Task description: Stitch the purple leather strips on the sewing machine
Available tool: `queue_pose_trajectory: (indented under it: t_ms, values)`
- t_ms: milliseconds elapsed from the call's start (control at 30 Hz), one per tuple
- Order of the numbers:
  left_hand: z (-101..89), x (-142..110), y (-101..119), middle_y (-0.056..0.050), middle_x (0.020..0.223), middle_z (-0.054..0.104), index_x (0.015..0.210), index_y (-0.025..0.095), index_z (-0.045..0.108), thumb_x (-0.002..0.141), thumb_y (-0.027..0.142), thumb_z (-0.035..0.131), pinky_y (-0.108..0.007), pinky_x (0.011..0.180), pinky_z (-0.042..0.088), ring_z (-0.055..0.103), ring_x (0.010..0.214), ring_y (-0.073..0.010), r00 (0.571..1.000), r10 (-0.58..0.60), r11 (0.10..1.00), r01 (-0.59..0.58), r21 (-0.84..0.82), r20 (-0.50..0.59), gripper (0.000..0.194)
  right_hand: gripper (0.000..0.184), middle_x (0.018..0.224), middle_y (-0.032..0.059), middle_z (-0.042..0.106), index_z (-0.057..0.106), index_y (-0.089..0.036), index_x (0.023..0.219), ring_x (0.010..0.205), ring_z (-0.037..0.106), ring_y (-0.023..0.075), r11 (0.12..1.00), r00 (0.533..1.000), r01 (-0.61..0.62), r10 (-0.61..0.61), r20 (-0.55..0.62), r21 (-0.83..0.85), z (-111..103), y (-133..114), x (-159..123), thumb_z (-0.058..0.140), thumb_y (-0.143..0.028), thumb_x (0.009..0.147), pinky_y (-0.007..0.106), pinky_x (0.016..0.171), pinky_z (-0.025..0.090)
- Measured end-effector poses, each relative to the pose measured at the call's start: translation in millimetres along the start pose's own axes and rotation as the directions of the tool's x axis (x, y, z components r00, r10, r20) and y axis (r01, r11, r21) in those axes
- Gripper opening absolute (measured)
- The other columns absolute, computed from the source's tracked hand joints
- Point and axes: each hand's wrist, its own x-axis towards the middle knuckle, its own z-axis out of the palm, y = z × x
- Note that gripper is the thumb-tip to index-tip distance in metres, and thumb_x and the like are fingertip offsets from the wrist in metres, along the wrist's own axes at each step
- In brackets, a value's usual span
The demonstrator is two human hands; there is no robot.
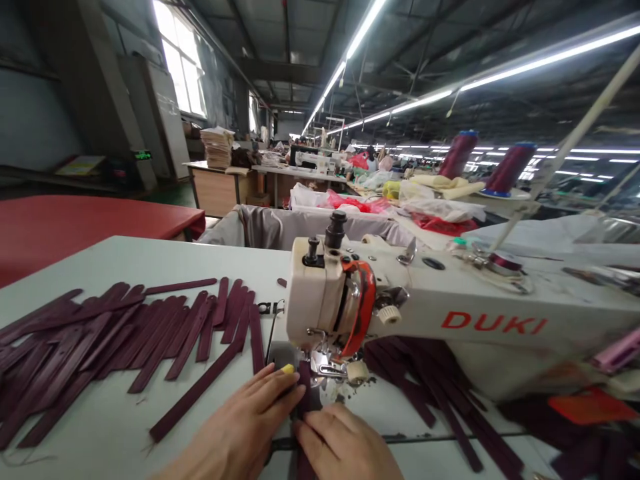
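A dark maroon strap [305, 383] runs under the needle area of a white sewing machine [320, 287]. My left hand [250, 413] presses the strap's left edge with its fingers together, close to the presser foot [330, 368]. A bit of yellow shows at one of its fingertips. Nearer to me, my right hand [350, 443] holds the strap with bent fingers, partly covering it. Many similar maroon straps [165, 333] lie in a loose row and pile left of the machine. More straps [435, 387] lie under the machine's arm.
An orange guard [361, 307] curves around the machine's head. Thread cones [510, 167] stand behind at the right. A red-topped table [90, 223] is at the left, and a grey cloth-lined bin [270, 227] sits behind the white worktable [150, 260]. Dark pieces lie at the lower right.
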Motion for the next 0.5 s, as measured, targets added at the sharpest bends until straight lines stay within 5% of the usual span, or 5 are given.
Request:
queue_pose_trajectory:
  t_ms: [333,500]
  values:
    - [26.3,7,-1,-0.01,0.13,0.068,0.14,0.018,0.05,0.081,0.008,0.045,-0.031,0.107,0.046,0.063,0.123,-0.0225,0.998,-0.038,0.982,0.027,-0.186,-0.054,0.06,0.018,0.086,-0.0004,0.074,0.071,-0.024,0.105,0.069,0.068,0.0163,0.997,0.995,-0.065,0.067,-0.072,0.032,7,-5,1,0.054,-0.022,0.1,0.026,0.059,0.053]
    - [26.8,7,0,-0.008,0.135,0.064,0.144,0.021,0.044,0.08,0.006,0.046,-0.028,0.107,0.047,0.062,0.124,-0.0211,0.997,-0.055,0.976,0.043,-0.213,-0.051,0.066,0.012,0.081,-0.0015,0.073,0.072,-0.027,0.099,0.07,0.071,0.016,0.984,0.99,-0.136,0.139,-0.02,0.118,-8,-8,1,0.061,-0.029,0.098,0.023,0.063,0.057]
